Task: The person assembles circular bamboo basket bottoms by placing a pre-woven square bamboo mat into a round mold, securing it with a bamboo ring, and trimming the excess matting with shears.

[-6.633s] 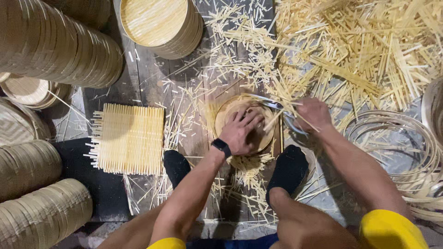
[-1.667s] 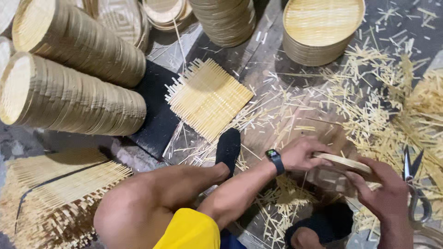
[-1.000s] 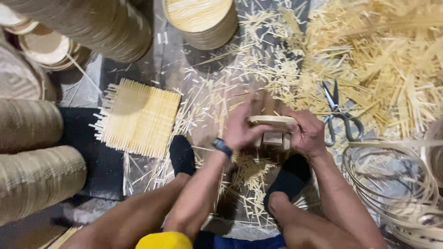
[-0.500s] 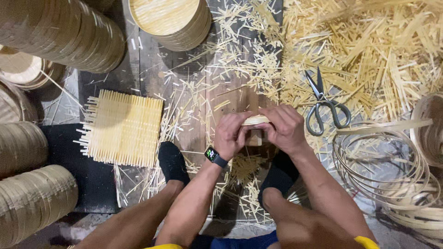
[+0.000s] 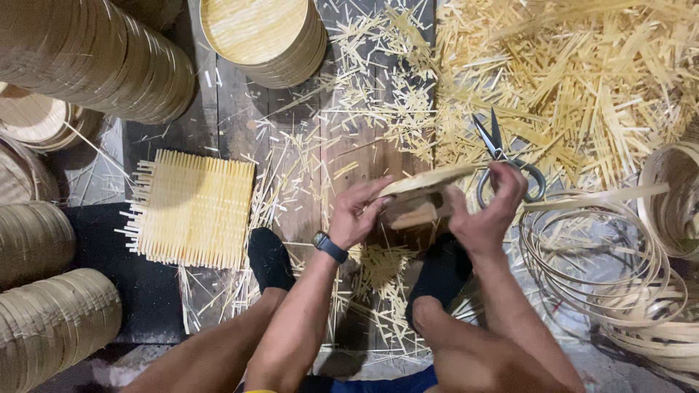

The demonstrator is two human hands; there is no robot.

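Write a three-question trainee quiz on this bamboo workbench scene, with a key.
1. True or false: both hands grip the round bamboo tray.
2. Which lies nearest the right hand? A) scissors B) woven square mat C) stacked trays
3. Which wrist carries the watch?

Key: 1 true: the left hand is on it too. 2 A. 3 left.

I see a round woven bamboo lid point(image 5: 426, 191) (pale, seen nearly edge-on) tilted, pinched between both sets of fingers.
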